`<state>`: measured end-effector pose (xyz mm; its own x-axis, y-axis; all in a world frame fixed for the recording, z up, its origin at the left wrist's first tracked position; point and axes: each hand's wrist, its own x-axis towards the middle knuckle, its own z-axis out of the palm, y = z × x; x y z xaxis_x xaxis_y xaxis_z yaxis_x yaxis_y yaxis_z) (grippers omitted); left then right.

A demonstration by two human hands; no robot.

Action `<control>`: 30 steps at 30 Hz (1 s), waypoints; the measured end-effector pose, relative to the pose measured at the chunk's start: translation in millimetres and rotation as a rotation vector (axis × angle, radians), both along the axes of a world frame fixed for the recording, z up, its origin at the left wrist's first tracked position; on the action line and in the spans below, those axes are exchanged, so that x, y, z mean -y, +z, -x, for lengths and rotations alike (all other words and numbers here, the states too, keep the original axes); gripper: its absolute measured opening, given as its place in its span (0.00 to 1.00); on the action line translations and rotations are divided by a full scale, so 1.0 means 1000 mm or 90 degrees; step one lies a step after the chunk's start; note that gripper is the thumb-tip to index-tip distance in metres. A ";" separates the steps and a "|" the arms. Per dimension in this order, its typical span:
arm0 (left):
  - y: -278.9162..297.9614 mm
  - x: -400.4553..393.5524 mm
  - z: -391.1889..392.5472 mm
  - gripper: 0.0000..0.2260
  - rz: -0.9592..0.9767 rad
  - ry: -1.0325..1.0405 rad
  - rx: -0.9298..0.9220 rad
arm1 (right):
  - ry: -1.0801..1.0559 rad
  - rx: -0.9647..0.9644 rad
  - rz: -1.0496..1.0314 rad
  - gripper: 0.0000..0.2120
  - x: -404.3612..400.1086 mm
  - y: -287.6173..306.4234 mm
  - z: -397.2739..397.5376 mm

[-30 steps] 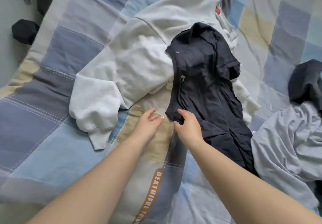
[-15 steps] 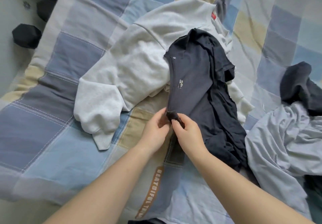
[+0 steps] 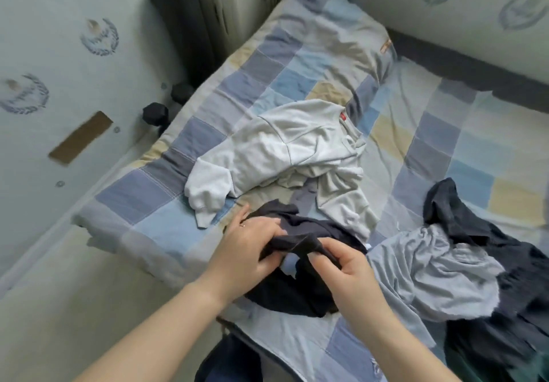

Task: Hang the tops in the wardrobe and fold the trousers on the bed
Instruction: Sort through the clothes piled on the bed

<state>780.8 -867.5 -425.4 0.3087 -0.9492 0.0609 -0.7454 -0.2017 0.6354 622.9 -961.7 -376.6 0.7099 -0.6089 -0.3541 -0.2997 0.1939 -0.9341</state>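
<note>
Both hands on the dark navy garment (image 3: 300, 289), bunched at the near edge of the bed (image 3: 154, 221) at about 6 o'clock in frame. Left hand (image 3: 252, 251) has fingers curled into a fold of the fabric, gripping it; right hand (image 3: 350, 265) pinches the same fold from the other side — the two hands almost touch, cloth stretched between them. Rest of the garment hangs slack under the hands. White sweatshirt (image 3: 282, 152) lies crumpled at 12 o'clock from the hands, on the patchwork quilt (image 3: 297, 63). Light grey top (image 3: 430, 268) at 3 o'clock, just beside the navy piece — another dark garment (image 3: 475, 227) past it, partly under it. Black dumbbell (image 3: 156, 114) on the floor at 10 o'clock.
</note>
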 end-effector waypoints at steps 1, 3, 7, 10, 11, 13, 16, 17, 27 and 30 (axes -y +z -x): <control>0.018 -0.013 0.023 0.07 0.025 0.038 0.003 | 0.010 0.024 -0.014 0.10 -0.004 0.019 0.015; 0.044 -0.038 0.065 0.06 0.056 0.142 -0.028 | 0.011 0.068 -0.048 0.09 -0.014 0.049 0.037; 0.082 -0.096 0.130 0.03 0.077 0.358 -0.028 | 0.028 0.158 -0.088 0.09 -0.026 0.108 0.076; 0.104 -0.145 0.162 0.09 0.054 0.449 0.000 | 0.058 0.193 -0.097 0.11 -0.039 0.145 0.096; 0.114 -0.167 0.176 0.12 0.042 0.490 0.000 | 0.076 0.196 -0.111 0.11 -0.048 0.160 0.102; 0.128 -0.210 0.199 0.15 0.016 0.586 -0.038 | 0.097 0.199 -0.146 0.12 -0.064 0.182 0.108; 0.146 -0.271 0.234 0.13 0.044 0.732 -0.096 | 0.151 0.211 -0.134 0.13 -0.092 0.207 0.109; 0.158 -0.295 0.248 0.13 0.059 0.788 -0.088 | 0.186 0.213 -0.133 0.12 -0.109 0.215 0.109; 0.255 -0.473 0.377 0.04 0.552 1.091 -0.378 | 0.398 0.191 -0.193 0.11 -0.280 0.256 0.107; 0.271 -0.517 0.430 0.04 0.781 1.033 -0.474 | 0.435 0.159 -0.206 0.06 -0.345 0.271 0.112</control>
